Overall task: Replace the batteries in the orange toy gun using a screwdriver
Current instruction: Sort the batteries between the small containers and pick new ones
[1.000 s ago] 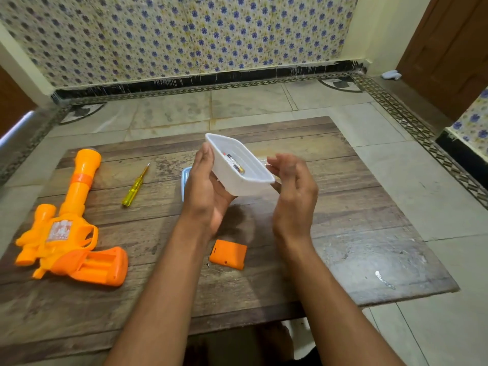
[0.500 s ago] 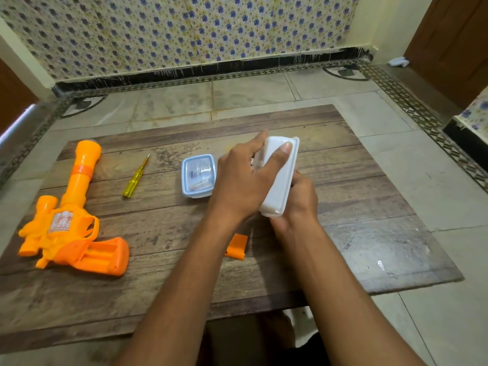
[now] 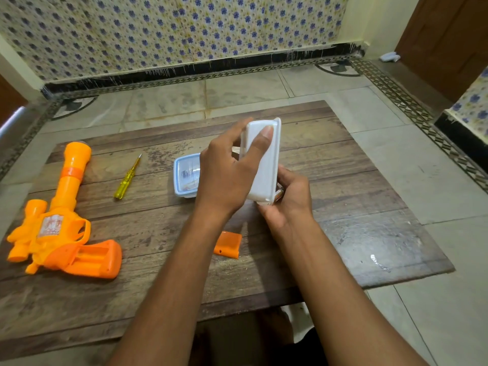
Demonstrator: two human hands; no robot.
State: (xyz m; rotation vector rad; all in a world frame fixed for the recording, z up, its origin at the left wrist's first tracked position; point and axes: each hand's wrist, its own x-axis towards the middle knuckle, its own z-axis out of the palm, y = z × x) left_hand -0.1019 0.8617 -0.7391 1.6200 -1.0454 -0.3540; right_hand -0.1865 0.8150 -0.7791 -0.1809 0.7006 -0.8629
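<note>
Left hand point(image 3: 224, 178) grip holds white container point(image 3: 264, 165) tipped on edge; right hand point(image 3: 287, 204), cupped beneath, receives a battery point(image 3: 279, 194). Orange toy gun point(image 3: 63, 228) lies on desk point(image 3: 343, 180).

Nothing legible here: the pale sticker point(image 3: 51, 225) on the side of the orange plastic toy gun point(image 3: 63, 231) carries reddish print, but it's too blurred to read. The small battery point(image 3: 278, 194) peeking beside the tipped white plastic tub point(image 3: 266, 178) shows a printed wrapper, also unreadable
</note>
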